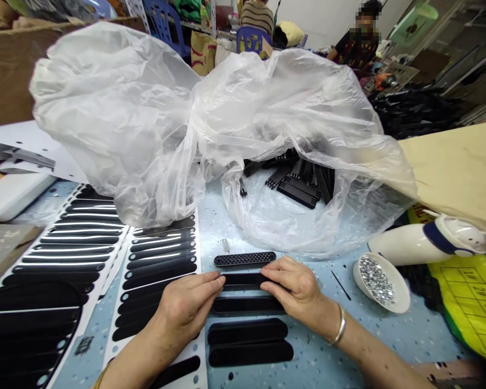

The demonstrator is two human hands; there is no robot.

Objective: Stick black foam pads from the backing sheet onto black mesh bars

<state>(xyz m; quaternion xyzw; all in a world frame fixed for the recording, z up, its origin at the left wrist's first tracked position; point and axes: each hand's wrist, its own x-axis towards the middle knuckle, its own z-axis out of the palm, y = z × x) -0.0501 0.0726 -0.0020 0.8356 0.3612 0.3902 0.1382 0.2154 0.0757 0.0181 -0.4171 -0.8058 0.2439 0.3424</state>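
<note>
Between my two hands lies a flat black strip (243, 281) with rounded ends. My left hand (190, 302) pinches its left end, and my right hand (294, 289) grips the right end between thumb and fingers. Just beyond it sits a black piece with a lattice surface (245, 259). Nearer to me are another black strip (247, 306) and a pair of smooth black strips (249, 342) lying side by side. To the left, a white sheet (201, 324) carries rows of black rounded stickers (162, 254).
A big clear plastic bag (146, 108) stands behind, its mouth showing black ridged parts (297, 189). On the right are a white bowl (403, 302) of small shiny pieces, a white bottle (405, 240) and a yellow printed package (470, 308). Other people sit in the background.
</note>
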